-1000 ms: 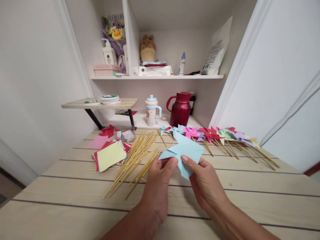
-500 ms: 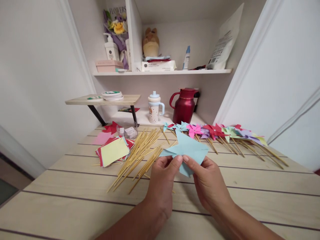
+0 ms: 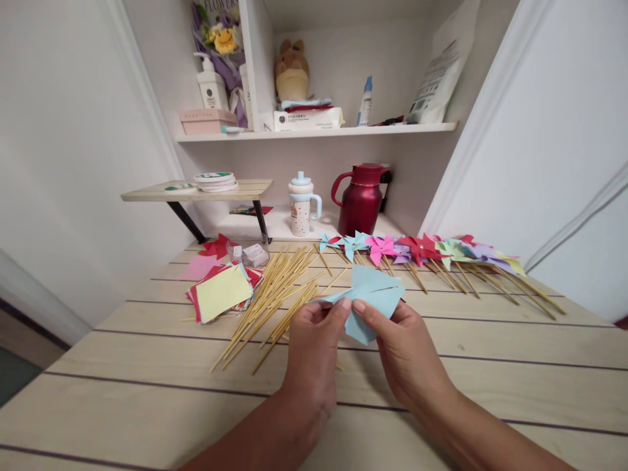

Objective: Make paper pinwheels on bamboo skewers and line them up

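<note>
A light blue sheet of paper (image 3: 375,294) with slits cut in from its corners is held up over the table. My left hand (image 3: 316,333) pinches its left side between thumb and fingers. Thumb on top, my right hand (image 3: 405,340) grips the lower right part, and both thumbtips nearly meet at the paper's middle. The fingers beneath are partly hidden by the paper. Thin wooden sticks (image 3: 275,294) lie in a loose pile left of my hands. Beyond the paper, finished paper pinwheels (image 3: 422,254) on sticks form a row.
On the left lies a stack of coloured paper (image 3: 223,292) beside a small clear box (image 3: 252,255). A small raised stand (image 3: 250,190) holds round tape rolls. Behind are a tumbler (image 3: 300,212) and a red thermos jug (image 3: 360,203), under a white shelf (image 3: 314,134).
The paper has turned and its raised upper flap has come down, so a slit on the right now shows. Both hands still grip it. The view has shifted slightly.
</note>
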{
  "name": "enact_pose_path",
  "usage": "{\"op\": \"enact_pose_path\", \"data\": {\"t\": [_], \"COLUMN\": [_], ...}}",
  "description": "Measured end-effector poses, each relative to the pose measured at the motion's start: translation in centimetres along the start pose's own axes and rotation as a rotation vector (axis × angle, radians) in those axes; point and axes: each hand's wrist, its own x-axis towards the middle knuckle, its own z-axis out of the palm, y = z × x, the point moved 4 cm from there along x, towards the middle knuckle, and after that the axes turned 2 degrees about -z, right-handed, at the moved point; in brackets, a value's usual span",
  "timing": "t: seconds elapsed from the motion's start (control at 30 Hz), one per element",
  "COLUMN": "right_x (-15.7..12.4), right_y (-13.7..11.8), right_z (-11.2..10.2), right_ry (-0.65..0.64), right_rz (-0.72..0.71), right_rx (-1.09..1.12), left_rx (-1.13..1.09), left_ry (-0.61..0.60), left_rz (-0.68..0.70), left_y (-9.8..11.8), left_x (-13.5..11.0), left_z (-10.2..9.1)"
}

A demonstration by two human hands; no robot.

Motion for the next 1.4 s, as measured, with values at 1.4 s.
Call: {"op": "enact_pose_path", "data": {"t": [1.4], "right_x": [-0.9], "right_y": [-3.0], "right_z": [-0.3], "right_ry": [-0.261], "right_rz": [-0.821], "right_rx": [-0.821], "left_rx": [-0.095], "left_ry": [-0.064], "left_rz": [-0.086], "left_y": [2.4], "left_x": [0.9], "left_z": [-1.3]}}
